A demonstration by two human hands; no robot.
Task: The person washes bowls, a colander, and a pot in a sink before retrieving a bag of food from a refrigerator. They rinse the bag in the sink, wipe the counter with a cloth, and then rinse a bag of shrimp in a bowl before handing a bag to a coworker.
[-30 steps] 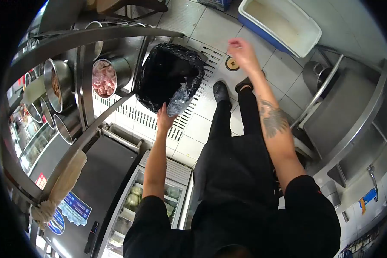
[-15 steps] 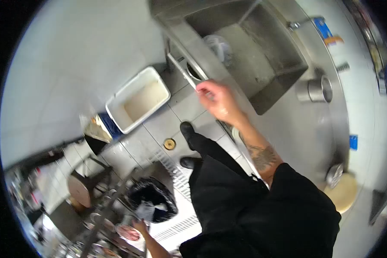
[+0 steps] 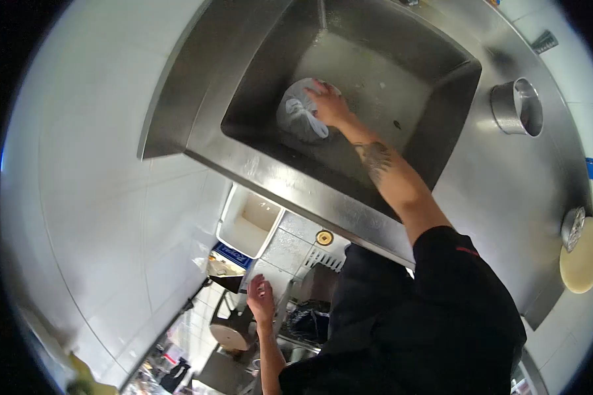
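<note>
In the steel sink (image 3: 464, 118), which holds cloudy shallow water, lies a white plastic bag (image 3: 298, 118) tied in a knot. My right hand (image 3: 328, 105) grips the bag's upper right side, its fingers curved over it. What the bag contains is hidden. My left hand (image 3: 260, 297) is raised off to the lower left, fingers loosely bent and apart with nothing in them. Below it in the view are a round-topped stool (image 3: 230, 336) and a black-lined bin (image 3: 308, 320).
A steel pot (image 3: 517, 108) stands on the counter right of the sink. A round cream board (image 3: 585, 257) and a metal bowl (image 3: 573, 229) are farther along. On the floor are a white rectangular tub (image 3: 249, 220) and a round drain cover (image 3: 324, 237).
My right hand has left the bar below the sink's front edge and moved into the sink onto the bag. My left hand has risen away from the bin. The view has shifted toward the sink.
</note>
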